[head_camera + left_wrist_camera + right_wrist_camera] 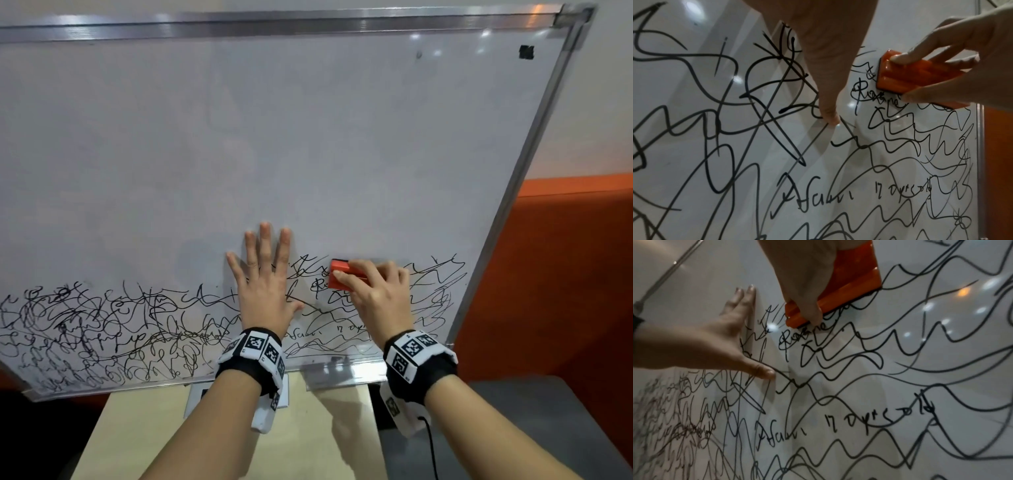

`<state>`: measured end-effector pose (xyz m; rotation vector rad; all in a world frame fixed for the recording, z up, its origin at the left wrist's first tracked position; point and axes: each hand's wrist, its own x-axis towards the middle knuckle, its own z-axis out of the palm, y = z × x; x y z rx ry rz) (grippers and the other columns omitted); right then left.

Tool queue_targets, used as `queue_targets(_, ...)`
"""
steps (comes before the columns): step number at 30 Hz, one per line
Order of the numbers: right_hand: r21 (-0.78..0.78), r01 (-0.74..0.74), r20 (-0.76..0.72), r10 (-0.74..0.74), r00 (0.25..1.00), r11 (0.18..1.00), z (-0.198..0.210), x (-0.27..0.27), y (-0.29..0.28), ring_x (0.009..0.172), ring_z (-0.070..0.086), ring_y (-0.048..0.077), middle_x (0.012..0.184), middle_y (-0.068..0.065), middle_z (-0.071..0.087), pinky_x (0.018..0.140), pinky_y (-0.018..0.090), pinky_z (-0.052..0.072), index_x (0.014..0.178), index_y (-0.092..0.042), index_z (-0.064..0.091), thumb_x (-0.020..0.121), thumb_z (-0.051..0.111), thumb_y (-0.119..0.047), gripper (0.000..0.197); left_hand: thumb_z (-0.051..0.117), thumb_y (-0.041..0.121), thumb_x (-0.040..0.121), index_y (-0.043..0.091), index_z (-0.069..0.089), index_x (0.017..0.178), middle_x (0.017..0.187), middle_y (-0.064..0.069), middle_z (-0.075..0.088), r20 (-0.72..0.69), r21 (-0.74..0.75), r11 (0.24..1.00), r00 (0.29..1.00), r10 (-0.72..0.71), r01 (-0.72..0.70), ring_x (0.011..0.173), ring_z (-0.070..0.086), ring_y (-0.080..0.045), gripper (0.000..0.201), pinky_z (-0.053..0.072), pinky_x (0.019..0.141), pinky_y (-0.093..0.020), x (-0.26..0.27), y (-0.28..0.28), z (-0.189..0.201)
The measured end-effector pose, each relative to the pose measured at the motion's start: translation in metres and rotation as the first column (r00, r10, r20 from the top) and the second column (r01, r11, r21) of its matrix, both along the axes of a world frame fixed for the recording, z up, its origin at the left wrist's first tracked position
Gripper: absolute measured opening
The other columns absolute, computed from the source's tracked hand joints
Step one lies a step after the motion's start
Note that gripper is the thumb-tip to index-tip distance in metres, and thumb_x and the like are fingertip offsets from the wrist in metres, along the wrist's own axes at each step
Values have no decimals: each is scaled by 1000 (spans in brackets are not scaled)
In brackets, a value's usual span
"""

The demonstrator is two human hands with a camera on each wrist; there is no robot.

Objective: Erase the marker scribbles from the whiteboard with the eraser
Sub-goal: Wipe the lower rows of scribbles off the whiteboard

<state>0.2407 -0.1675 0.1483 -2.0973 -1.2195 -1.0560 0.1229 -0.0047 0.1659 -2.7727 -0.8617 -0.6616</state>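
The orange eraser (339,274) sits flat against the whiteboard (308,137), low down and toward its right edge, right at the top of the band of black scribbles (102,329) that runs along the board's bottom edge. The right hand (375,294) has it gripped, fingers curled over the top of the block and the thumb tucked along its lower side, so the dark felt face presses on the board. Just beside it to the left, the left hand (265,284) lies spread and flat on the board, fingers straight and pointing up, thumb stretched out sideways over the ink, holding nothing. Above the hands the board is wiped white up to its metal frame (274,25). Both wrists wear black bands with black-and-white square markers (255,342). Below the board's bottom edge a pale wooden table (308,438) shows, and an orange wall (565,274) stands past the board's right edge.
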Motion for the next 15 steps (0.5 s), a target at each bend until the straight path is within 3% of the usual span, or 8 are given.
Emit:
queue_targets(5,130,68,0,-69,998,989,10,4,3,92,43,24,117,-2,68,80,39,31,108,-27,75,75,82,-10,38,87,69,44,19,-20,156,160,-13,-31,-3,4,1000,1000,3,-3,149,-21,-38,163,6,117,-68,1,1,-1)
queue_targets(10,11,8,25,-8,1000,1000,-9,6,-5,94,47,23,120,-5,66,80,40,36,109,-31,74,73,87,-11,44,86,71,45,19,-20,156,160,-13,-31,-4,18,1000,1000,5,-5,149,-20,-37,162,4,118,-67,0,1,-2)
queue_targets(15,143,25,50,-32,998,989,15,3,16,94,44,24,118,-3,68,81,41,33,109,-29,75,76,83,-11,39,84,72,48,20,-19,157,160,-12,-31,6,15,1000,1000,-12,12,149,-22,-36,158,1,119,-66,-1,3,-2)
